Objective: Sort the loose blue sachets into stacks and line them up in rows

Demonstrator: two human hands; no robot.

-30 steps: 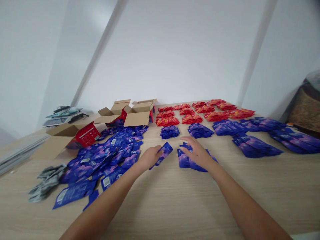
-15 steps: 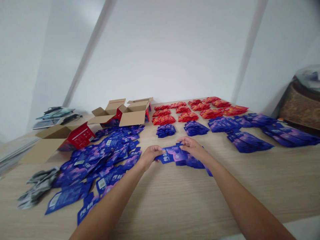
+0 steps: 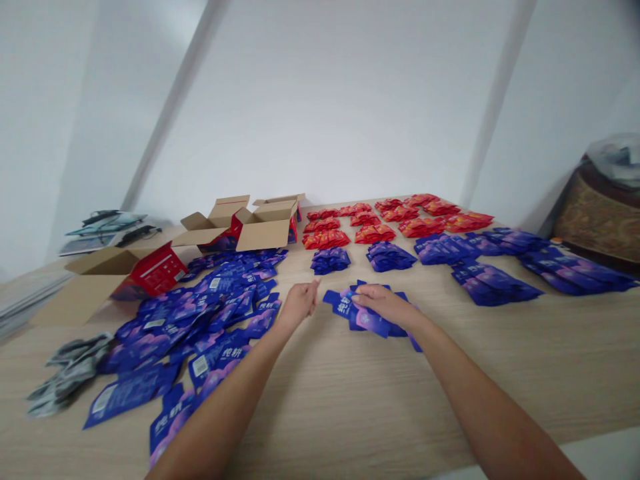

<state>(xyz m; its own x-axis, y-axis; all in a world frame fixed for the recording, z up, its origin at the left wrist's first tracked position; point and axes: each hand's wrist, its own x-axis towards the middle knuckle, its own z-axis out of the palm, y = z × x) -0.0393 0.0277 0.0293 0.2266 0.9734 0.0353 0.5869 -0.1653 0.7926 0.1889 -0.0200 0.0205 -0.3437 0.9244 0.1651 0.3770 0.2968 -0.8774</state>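
Observation:
My right hand (image 3: pixel 381 301) grips a blue sachet (image 3: pixel 369 323) with white lettering and a pink-purple print, over several more blue sachets lying overlapped on the table. Part of that small stack is hidden under my hand. My left hand (image 3: pixel 300 305) is apart from it, fingers curled together, with nothing visible in them. Left of that hand spreads a large loose pile of blue sachets (image 3: pixel 200 313), some showing barcodes.
Open cardboard boxes (image 3: pixel 153 272) with red sides stand at the left and back. Bundles of red sachets (image 3: pixel 375 233) and blue sachets (image 3: pixel 493 283) lie in rows behind and to the right. Grey gloves (image 3: pixel 70 377) lie at the left, near papers (image 3: pixel 30 303).
My left hand has let go of the blue sachet and moved slightly left. My right hand still holds the sachet, which now lies tilted over the small stack.

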